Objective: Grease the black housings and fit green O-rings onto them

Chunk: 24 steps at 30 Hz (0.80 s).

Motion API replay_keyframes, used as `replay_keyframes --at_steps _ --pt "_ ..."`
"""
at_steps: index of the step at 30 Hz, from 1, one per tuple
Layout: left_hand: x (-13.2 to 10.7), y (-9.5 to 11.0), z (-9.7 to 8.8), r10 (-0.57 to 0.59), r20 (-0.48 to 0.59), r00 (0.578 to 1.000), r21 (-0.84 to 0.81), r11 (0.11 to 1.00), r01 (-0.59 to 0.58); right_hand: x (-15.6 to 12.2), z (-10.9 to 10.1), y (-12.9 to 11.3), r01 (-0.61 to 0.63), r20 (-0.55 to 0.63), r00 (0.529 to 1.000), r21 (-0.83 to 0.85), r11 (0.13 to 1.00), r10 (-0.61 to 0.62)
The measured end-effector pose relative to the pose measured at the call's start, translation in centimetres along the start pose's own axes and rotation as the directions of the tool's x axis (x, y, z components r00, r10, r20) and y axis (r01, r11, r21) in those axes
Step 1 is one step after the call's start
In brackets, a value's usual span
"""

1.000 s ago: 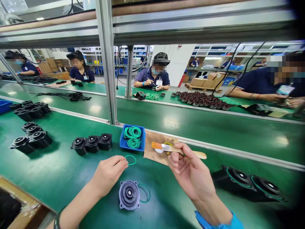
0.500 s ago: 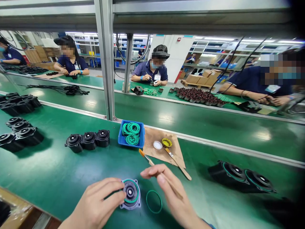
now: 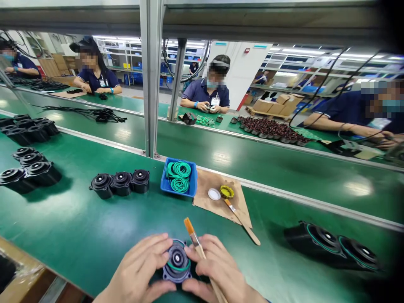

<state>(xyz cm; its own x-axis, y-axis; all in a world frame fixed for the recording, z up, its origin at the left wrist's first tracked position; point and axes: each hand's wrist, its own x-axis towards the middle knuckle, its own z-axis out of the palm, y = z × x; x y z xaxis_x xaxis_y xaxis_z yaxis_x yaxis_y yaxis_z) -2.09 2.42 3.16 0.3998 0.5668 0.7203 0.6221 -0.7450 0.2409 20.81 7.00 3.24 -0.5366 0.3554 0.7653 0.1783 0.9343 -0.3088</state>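
Head view is looking down on a round black part (image 3: pixel 177 261) lying on the green bench (image 3: pixel 78 235), close to the near edge, with a green ring (image 3: pixel 178 267) sitting around its raised middle. Both hands are coming in low from the near edge, palms down, wrists out of the picture. The left hand (image 3: pixel 142 269) is closing on the part's left side, fingers curled and spread, tips pressing its rim. The right hand (image 3: pixel 221 273) is pressing the part's right side with its fingertips while pinching a brush (image 3: pixel 193 234), whose orange bristles are pointing up and away just beyond the part. Beyond the part, a blue tray (image 3: pixel 163 183) is holding more green rings. To the right of that, brown paper (image 3: pixel 205 205) is carrying a white cap (image 3: pixel 214 194), a yellow cap (image 3: pixel 227 192) and a second brush (image 3: pixel 243 219). Beyond the part and to its left, three black parts (image 3: pixel 120 183) are standing in a row. Well to its right, two ringed parts (image 3: pixel 334 246) are lying side by side.
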Motion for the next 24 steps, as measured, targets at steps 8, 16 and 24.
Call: replay_keyframes --at_steps 8,16,24 --pt "-1.2 1.3 1.2 -0.147 -0.105 0.984 -0.005 0.989 0.147 -0.8 -0.1 -0.5 0.044 0.031 0.999 0.007 0.999 -0.044" --pt "1.3 0.8 -0.8 -0.127 0.102 0.987 -0.064 0.989 0.134 -1.0 -0.3 -0.4 0.061 0.145 0.987 0.059 0.996 -0.069" --pt "-0.1 1.0 0.0 -0.047 -0.001 0.999 0.024 0.999 0.047 -1.5 -0.2 -0.3 0.159 0.156 0.974 0.063 0.985 -0.167"
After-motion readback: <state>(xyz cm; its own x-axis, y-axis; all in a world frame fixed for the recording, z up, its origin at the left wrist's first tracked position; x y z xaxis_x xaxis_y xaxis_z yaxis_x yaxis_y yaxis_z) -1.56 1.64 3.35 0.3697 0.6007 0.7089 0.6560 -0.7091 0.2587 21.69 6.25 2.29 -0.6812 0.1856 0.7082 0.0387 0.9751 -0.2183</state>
